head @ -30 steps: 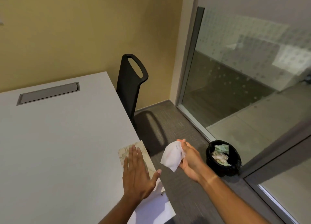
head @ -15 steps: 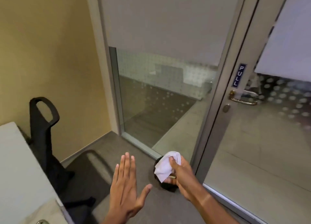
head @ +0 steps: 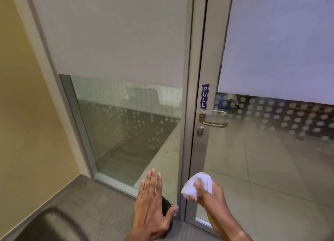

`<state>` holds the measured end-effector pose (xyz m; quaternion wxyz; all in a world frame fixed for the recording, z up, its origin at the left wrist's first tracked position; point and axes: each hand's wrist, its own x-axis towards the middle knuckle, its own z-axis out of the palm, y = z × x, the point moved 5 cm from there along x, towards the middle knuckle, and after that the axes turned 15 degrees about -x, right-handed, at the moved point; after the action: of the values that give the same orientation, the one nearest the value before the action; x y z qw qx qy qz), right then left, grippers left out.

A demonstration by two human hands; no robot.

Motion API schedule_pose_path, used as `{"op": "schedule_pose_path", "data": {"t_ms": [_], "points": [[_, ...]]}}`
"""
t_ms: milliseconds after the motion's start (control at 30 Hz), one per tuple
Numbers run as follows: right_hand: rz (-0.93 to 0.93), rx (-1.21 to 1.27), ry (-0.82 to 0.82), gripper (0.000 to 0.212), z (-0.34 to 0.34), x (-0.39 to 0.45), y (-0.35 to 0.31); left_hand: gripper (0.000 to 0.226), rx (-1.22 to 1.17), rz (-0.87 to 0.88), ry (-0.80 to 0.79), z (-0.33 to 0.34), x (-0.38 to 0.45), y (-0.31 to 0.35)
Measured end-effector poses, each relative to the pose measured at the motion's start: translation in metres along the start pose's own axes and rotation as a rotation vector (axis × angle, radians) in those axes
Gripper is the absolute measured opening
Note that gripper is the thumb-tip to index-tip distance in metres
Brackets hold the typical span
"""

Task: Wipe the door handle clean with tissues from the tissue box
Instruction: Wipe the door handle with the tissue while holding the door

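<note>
The brass lever door handle (head: 213,122) sits on the grey frame of a glass door (head: 271,159), just under a blue PULL sign (head: 204,96). A round lock (head: 200,131) is below the handle. My right hand (head: 210,195) holds a crumpled white tissue (head: 191,186) well below the handle, in front of the door's lower part. My left hand (head: 151,204) is flat and empty, fingers stretched out, hovering left of the door frame. The tissue box is out of view.
A fixed glass panel (head: 126,132) with frosted upper half stands left of the door. A yellow wall (head: 21,114) is further left. A black waste bin (head: 166,207) peeks out behind my left hand. A dark chair top (head: 54,224) shows at the bottom left on grey carpet.
My view has swung right from the table and tissue box to face the door. My left hand left the box. My right hand carried the tissue toward the door, and the handle came closer.
</note>
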<state>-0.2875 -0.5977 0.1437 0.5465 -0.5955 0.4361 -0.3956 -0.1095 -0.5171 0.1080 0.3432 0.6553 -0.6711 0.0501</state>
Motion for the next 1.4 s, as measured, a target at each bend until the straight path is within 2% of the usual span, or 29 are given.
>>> {"op": "schedule_pose_path", "data": {"t_ms": [133, 233, 400, 500, 567, 667, 767, 900, 1033, 1100, 1333, 1400], "points": [[-0.007, -0.019, 0.057, 0.016, -0.009, 0.032, -0.009, 0.099, -0.029, 0.054, -0.022, 0.025, 0.048, -0.017], [0.053, -0.010, 0.187, 0.016, -0.019, 0.061, -0.005, 0.096, -0.046, 0.096, -0.044, 0.041, 0.085, -0.033], [0.021, -0.073, 0.377, 0.007, -0.031, 0.104, -0.015, 0.092, -0.130, 0.175, -0.053, 0.061, 0.148, -0.054], [0.008, -0.097, 0.506, 0.009, -0.041, 0.127, -0.024, 0.089, -0.178, 0.203, -0.067, 0.079, 0.183, -0.067], [0.007, -0.130, 0.534, 0.011, -0.046, 0.141, -0.028, 0.087, -0.195, 0.192, -0.082, 0.091, 0.205, -0.073], [0.010, -0.216, 0.551, 0.015, -0.053, 0.160, -0.043, 0.085, -0.212, 0.217, -0.085, 0.106, 0.237, -0.075], [-0.059, -0.334, 0.655, 0.017, -0.064, 0.178, -0.071, 0.082, -0.251, 0.236, -0.065, 0.119, 0.274, -0.071], [-0.141, -0.567, 0.732, 0.006, -0.080, 0.204, -0.101, 0.081, -0.251, 0.242, -0.031, 0.137, 0.322, -0.069], [-0.234, -0.709, 0.718, 0.031, -0.092, 0.230, -0.121, 0.081, -0.254, 0.262, 0.034, 0.149, 0.356, -0.066], [-0.267, -0.747, 0.689, 0.037, -0.095, 0.248, -0.128, 0.080, -0.235, 0.257, 0.060, 0.155, 0.372, -0.067], [-0.393, -1.034, 0.550, 0.018, -0.079, 0.304, -0.134, 0.079, -0.170, 0.296, 0.148, 0.174, 0.399, -0.074], [-0.372, -1.119, 0.505, 0.011, -0.069, 0.316, -0.129, 0.078, -0.157, 0.328, 0.189, 0.178, 0.402, -0.076]]}}
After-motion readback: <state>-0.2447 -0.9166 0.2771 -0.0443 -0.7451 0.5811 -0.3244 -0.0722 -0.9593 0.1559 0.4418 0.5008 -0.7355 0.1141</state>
